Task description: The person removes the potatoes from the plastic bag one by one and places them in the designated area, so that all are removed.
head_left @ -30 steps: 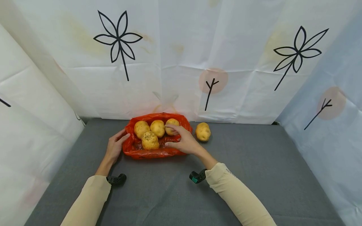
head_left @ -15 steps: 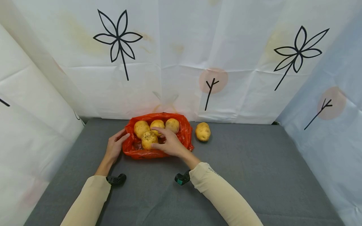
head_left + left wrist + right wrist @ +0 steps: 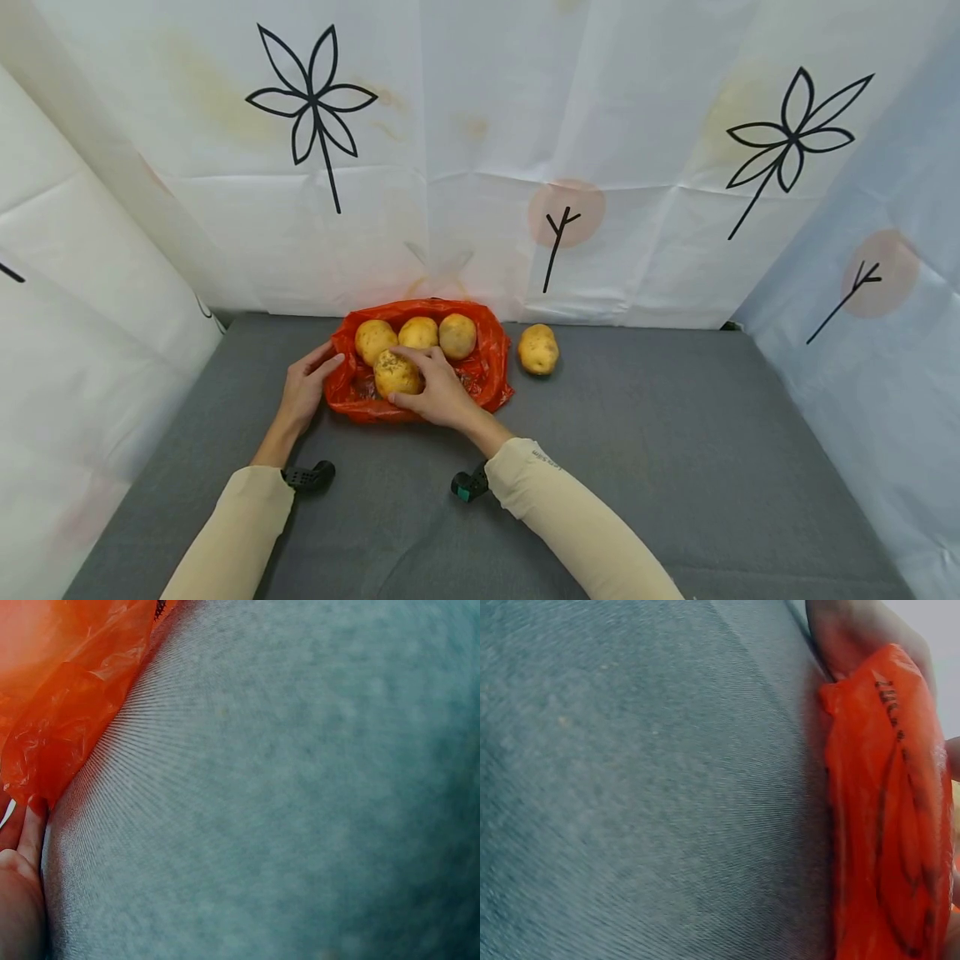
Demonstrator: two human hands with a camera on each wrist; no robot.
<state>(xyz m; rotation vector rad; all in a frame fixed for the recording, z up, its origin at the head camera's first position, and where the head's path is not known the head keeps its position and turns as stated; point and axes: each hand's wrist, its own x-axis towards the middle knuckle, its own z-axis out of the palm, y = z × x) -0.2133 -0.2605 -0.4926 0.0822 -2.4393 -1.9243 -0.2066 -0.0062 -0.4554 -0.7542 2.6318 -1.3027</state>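
Observation:
A red plastic bag (image 3: 491, 358), its mouth spread wide, lies near the back of the grey table. In the head view my left hand (image 3: 303, 392) grips its left rim; the left wrist view shows fingertips against the crinkled plastic (image 3: 82, 697). Inside the bag, my right hand (image 3: 441, 392) holds the speckled front potato (image 3: 393, 373) between thumb and fingers. Behind it sit three more potatoes: one at left (image 3: 375, 340), a middle one (image 3: 418, 332) and a right one (image 3: 457, 336). The right wrist view shows mostly the bag's printed side (image 3: 889, 802).
Another potato (image 3: 538, 350) lies on the grey cloth (image 3: 675, 450), just right of the bag. White printed sheets (image 3: 480, 150) close off the back and both sides of the table.
My right hand has moved left across the bag, from the right-hand potato to the front one, which it now grasps. The left hand has stayed at the rim.

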